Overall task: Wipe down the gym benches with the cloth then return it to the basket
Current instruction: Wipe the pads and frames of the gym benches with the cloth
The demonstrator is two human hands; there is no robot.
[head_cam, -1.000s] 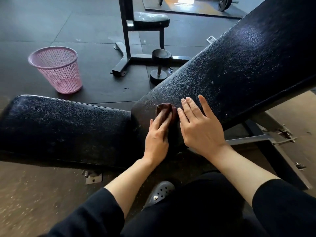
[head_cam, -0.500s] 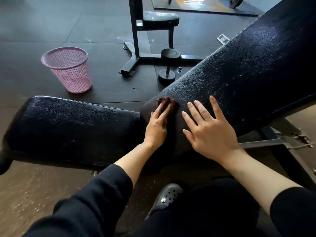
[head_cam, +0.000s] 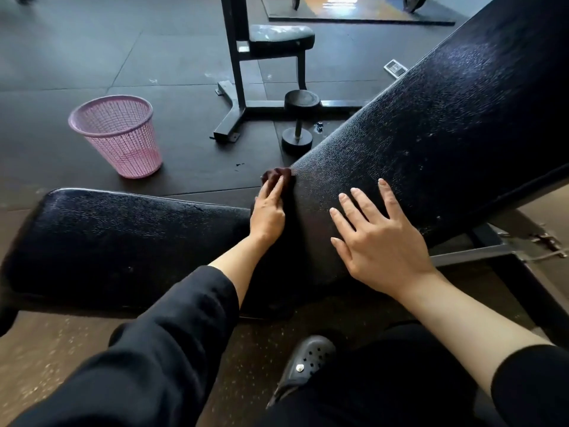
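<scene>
1. Worktop: one adjustable gym bench, two black pads. The inclined back pad (head_cam: 431, 143) runs from frame centre out toward 2 o'clock; the flat seat pad (head_cam: 123, 238) lies at 9 o'clock. Textured vinyl, firm, probably a bit slick under a cloth. A second padded seat on an upright frame (head_cam: 278, 37) stands at 12 o'clock, so two benches counted in view.
2. Floor: dark rubber mats (head_cam: 77, 50). No wiping due there.
3. Basket (head_cam: 118, 135): one, pink plastic mesh, upright on the floor at 10 o'clock, well apart from the pads. Looks light and easy to tip; drop the cloth in from above rather than pushing it in.
4. Right hand (head_cam: 377, 238): flat on the lower back pad, fingers spread and straight, holding nothing. Reads as bracing.
5. Left hand (head_cam: 269, 211): fingers extended, pressing the cloth against the lower far corner of the back pad, just at the gap between pads. Not curled round it as far as visible.
6. Dumbbell (head_cam: 298, 124): one, on end on the floor at 12 o'clock, just beyond the pad corner.
7. Cloth (head_cam: 277, 175): one, small, dark maroon, bunched under the left fingertips. Soft, light, shapeless; it will crumple and slide easily. Best taken by gathering the bunch in the fingers; a flat palm suits wiping.
8. Judgement: wiping underway, seat pad and the other bench probably pending.
</scene>
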